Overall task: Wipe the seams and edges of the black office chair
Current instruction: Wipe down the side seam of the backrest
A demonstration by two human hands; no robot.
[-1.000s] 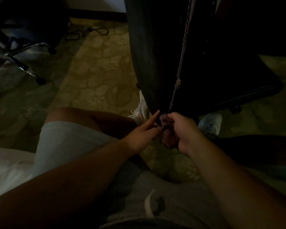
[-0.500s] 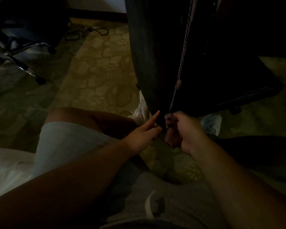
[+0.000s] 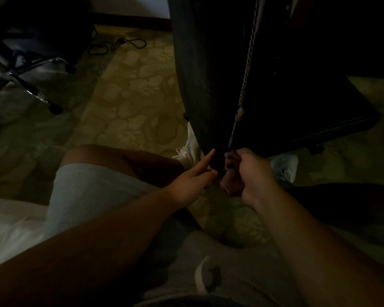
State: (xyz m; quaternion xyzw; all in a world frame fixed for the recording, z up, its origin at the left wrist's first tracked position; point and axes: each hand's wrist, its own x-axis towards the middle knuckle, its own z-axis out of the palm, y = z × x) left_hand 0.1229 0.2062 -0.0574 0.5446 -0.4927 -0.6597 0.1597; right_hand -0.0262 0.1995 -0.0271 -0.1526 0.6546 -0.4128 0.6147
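The right hand held a crumpled brownish cloth in a closed grip at the black upholstered office chair's bottom seam, the left hand touching it beside with straight fingers.

The scene is dim and murky, with weak yellowish light on the carpet. The black office chair sinks into near-black shadow. Wide-angle bending shows at the edges; detail is soft.

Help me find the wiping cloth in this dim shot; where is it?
In the head view, the cloth sits low centre, bunched in the right hand at the bottom of the black chair's seam, beside the left hand.
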